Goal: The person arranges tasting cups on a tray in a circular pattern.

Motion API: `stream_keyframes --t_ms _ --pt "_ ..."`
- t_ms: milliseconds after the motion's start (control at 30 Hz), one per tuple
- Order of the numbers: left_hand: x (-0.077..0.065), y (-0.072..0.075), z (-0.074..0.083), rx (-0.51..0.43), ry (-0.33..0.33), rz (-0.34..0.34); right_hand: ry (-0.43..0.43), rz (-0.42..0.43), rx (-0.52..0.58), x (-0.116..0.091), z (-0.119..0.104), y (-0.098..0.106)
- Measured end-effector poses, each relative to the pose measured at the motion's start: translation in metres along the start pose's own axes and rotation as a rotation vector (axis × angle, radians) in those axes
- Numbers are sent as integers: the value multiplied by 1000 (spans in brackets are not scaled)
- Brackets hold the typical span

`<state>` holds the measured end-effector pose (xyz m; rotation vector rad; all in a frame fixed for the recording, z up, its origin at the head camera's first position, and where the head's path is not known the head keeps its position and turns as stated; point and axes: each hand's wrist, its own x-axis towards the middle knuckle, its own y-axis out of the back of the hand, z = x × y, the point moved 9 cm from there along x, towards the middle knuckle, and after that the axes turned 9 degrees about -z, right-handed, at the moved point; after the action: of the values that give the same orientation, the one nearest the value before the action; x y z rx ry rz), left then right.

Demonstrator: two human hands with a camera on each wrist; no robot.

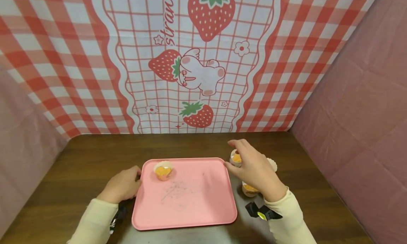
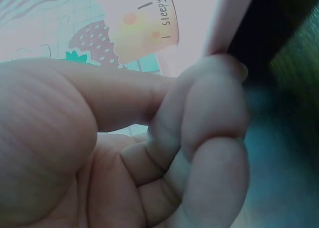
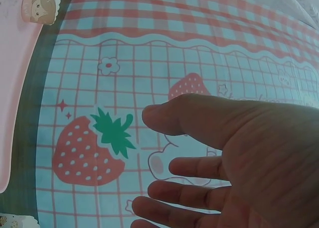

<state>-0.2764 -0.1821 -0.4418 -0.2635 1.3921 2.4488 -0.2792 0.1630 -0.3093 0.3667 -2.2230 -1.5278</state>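
Note:
A pink rectangular tray (image 1: 187, 215) lies on the table, and a cupcake in a paper cup (image 1: 163, 171) with a yellow top stands in its far left corner. My left hand (image 1: 124, 185) pinches the tray's left rim; in the left wrist view its thumb and curled fingers (image 2: 214, 103) meet at that rim. To the tray's right, my right hand (image 1: 254, 166) is held over more cupcakes, its fingers parted and nothing between them. One cupcake (image 1: 235, 159) shows by its fingertips, another (image 1: 249, 189) below the palm. A third paper cup (image 1: 272, 164) is partly hidden behind the hand.
The brown wooden table (image 1: 178, 145) ends at a strawberry-print checked cloth (image 1: 197, 95) hanging behind it. Pink cloth (image 1: 356, 113) hangs at the right side. Dark wrist straps (image 1: 264, 212) sit over the cream sleeves.

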Motion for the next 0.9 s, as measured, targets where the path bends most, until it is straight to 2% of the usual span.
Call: stream_keyframes --t_ms 333,600,900 --pt "-1 0 0 -45 0 2 -6 4 -17 0 -1 1" --pt "1 0 0 -39 -22 19 -13 -4 -32 -1 -1 0" --pt "0 -2 -1 -21 -9 2 -5 -6 -30 -1 -3 -1"
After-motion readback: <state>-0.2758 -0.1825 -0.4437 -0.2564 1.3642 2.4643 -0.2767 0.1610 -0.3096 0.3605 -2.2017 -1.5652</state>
